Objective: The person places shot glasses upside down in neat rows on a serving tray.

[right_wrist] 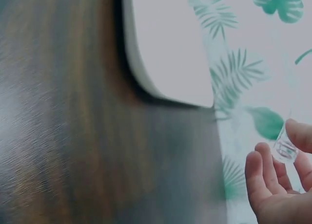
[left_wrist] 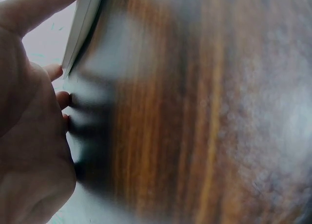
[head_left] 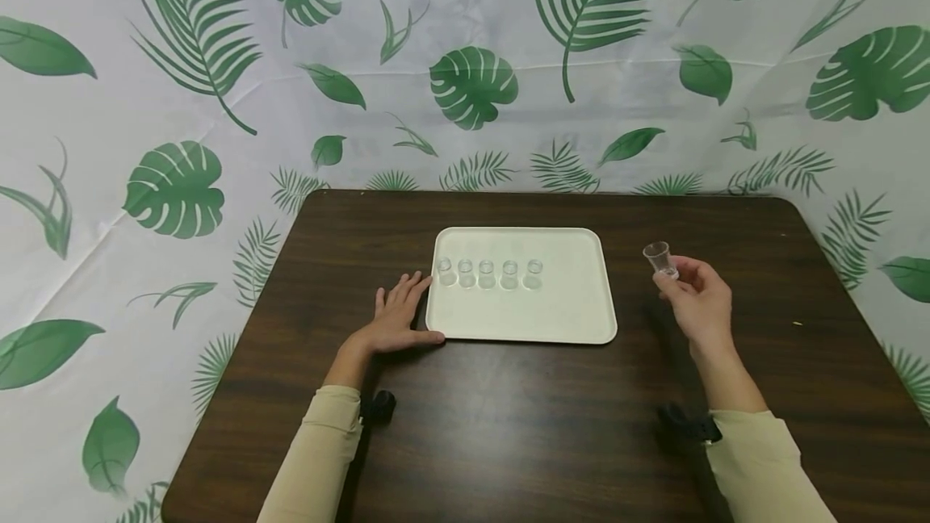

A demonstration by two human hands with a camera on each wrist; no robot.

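A white tray (head_left: 538, 317) lies on the dark wooden table, with several small clear glasses (head_left: 488, 274) standing in a row across its left and middle part. My left hand (head_left: 395, 321) rests at the tray's left edge, fingers spread and straight, the thumb along the front left corner. In the left wrist view the left hand (left_wrist: 34, 117) shows beside the tray's rim (left_wrist: 80, 29). Right of the tray, my right hand (head_left: 699, 297) pinches a clear shot glass (head_left: 659, 257) near its base, held above the table. The right wrist view shows that glass (right_wrist: 284, 148) between thumb and fingers.
The dark brown table (head_left: 508, 418) reaches back to a white cloth (head_left: 407, 14) printed with green leaves, which hangs behind and at the sides. A small yellowish speck (head_left: 798, 324) lies on the table at the right.
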